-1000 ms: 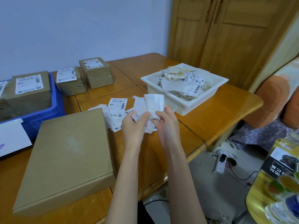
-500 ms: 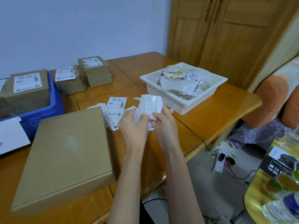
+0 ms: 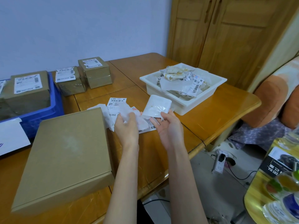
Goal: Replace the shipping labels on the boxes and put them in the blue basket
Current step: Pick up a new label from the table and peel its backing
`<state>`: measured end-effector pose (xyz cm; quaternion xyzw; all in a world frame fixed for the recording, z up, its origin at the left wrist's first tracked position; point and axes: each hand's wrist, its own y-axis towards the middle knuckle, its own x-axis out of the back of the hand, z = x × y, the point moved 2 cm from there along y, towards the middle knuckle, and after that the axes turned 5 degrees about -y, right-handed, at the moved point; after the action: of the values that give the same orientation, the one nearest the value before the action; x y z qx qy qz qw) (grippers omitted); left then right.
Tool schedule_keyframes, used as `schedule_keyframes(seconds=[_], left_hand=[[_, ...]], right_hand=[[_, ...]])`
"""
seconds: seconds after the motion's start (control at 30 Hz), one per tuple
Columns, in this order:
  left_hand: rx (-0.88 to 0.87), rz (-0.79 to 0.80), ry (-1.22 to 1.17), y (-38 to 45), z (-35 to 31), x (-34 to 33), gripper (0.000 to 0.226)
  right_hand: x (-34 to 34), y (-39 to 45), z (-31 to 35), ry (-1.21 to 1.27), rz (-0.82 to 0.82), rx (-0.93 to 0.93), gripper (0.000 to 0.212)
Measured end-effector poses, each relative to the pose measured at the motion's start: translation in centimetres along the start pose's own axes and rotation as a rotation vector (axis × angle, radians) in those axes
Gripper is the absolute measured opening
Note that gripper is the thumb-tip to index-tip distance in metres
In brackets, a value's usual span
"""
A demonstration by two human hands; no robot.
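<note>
Right hand (image 3: 169,126) has a pinch grip on a white backing sheet (image 3: 157,107), fingers curled at its lower edge. Left hand (image 3: 127,126) clutches crumpled paper (image 3: 125,113) – loose labels (image 3: 115,103) underneath. Flat box (image 3: 64,156) lies at 8 o'clock on the worktop (image 3: 210,113), blue basket (image 3: 53,104) at 10 – white tray (image 3: 186,105) at 1.

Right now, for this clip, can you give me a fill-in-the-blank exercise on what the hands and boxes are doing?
1. The right hand holds a white backing sheet just in front of the ____ tray of label scraps.
2. The left hand holds a crumpled ____ label.
3. The large flat box nearest the person has ____ label on its top.
4. One labelled box sits inside the ____ basket.

Missing words: white; white; no; blue
</note>
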<state>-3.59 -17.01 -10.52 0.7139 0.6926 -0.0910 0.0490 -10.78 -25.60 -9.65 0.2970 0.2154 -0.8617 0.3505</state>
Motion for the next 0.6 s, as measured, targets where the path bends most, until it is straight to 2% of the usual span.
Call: schedule_keyframes(seconds=[0.07, 0.17, 0.3, 0.4, 0.6], left_hand=[[0.002, -0.01, -0.014, 0.2, 0.1, 0.0, 0.012], [-0.038, -0.054, -0.045, 0.5, -0.3, 0.2, 0.029], [-0.021, -0.127, -0.237, 1.4, -0.9, 1.1, 0.044], [0.025, -0.148, -0.32, 1.3, -1.4, 1.0, 0.043], [0.147, -0.127, -0.283, 0.8, -2.4, -1.0, 0.032]], right_hand=[[-0.2, -0.1, 0.0, 0.006, -0.004, -0.022, 0.031], [-0.2, -0.4, 0.1, 0.033, -0.022, -0.049, 0.038], [1.0, -0.1, 1.1, 0.051, -0.118, -0.011, 0.018], [1.2, 0.4, 1.1, 0.02, -0.111, -0.028, 0.014], [1.5, 1.3, 0.6, -0.179, -0.188, -0.031, 0.018]])
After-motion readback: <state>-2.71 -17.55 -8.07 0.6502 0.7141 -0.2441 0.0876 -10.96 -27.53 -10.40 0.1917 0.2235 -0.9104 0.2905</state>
